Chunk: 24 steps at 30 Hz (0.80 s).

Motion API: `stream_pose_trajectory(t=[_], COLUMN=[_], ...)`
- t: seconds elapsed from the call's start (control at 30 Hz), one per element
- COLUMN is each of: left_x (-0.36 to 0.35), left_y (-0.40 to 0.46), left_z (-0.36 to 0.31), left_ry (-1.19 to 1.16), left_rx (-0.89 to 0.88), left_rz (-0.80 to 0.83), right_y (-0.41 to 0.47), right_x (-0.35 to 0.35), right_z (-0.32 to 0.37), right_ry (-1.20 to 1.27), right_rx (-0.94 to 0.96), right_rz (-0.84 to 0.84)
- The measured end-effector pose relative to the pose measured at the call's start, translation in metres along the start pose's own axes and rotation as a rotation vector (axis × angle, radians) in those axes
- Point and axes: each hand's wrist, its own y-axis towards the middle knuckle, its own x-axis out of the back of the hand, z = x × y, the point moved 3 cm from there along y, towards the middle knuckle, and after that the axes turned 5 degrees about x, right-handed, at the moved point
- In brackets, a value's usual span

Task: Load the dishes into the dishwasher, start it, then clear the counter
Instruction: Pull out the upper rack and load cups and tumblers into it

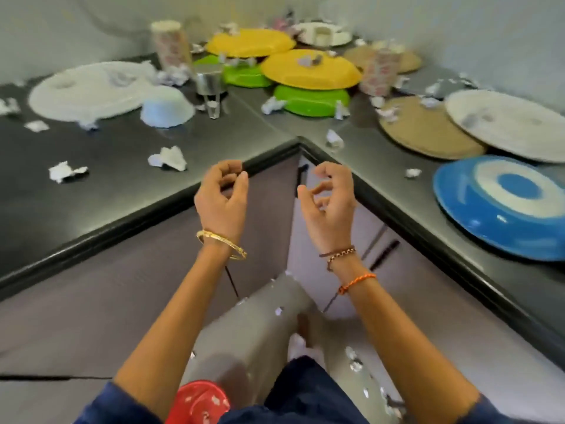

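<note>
Dark corner table (122, 179) is seen loaded with plates (308, 70), bowl (167, 106) and paper scraps (168, 158); nothing appears loaded. Left hand (221, 198) and right hand (328, 203) are held with fingers loosely curled, empty.

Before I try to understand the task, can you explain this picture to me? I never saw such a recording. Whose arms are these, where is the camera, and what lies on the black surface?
There is no machine here. A person wears one camera on the head, so you look forward and down at their own two arms. The left hand and right hand hang in the air with loosely curled fingers, and they hold nothing.

The black surface is an L-shaped kitchen counter. On it lie dirty dishes: a white plate, an upturned white bowl, yellow plates, green plates, a steel cup, brown plates and a blue plate. Crumpled paper scraps lie scattered among them.

A red bin stands on the floor below.
</note>
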Motion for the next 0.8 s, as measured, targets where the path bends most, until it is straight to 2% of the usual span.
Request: stream_pose_trajectory(t=[0.1, 0.27, 0.37, 0.47, 0.53, 0.63, 0.7, 0.8], left_x=[0.022, 0.027, 0.02, 0.011, 0.007, 0.001, 0.0, -0.003], left_y=[0.059, 0.169, 0.218, 0.258, 0.284, 0.308, 0.313, 0.309], left_z=[0.019, 0.036, 0.041, 0.054, 0.068, 0.084, 0.088, 0.085], left_ry=[0.146, 0.422, 0.495, 0.698, 0.822, 0.983, 1.065, 1.068], left_rx=[0.002, 0.028, -0.001, 0.026, 0.124, 0.246, 0.248, 0.202], left_rz=[-0.165, -0.18, -0.204, -0.208, -0.1, 0.038, 0.025, -0.03], right_y=[0.031, 0.094, 0.131, 0.159, 0.172, 0.191, 0.201, 0.212], right_x=[-0.059, -0.135, -0.17, -0.194, -0.206, -0.224, -0.234, -0.247], right_z=[-0.029, -0.07, -0.093, -0.111, -0.118, -0.126, -0.13, -0.135], right_ry=[0.067, 0.09, 0.067, 0.06, 0.056, 0.057, 0.046, 0.001], right_rx=[0.012, -0.035, -0.072, -0.158, -0.223, -0.218, -0.223, -0.235], right_rz=[0.215, 0.443, 0.543, 0.589, 0.617, 0.634, 0.627, 0.601])
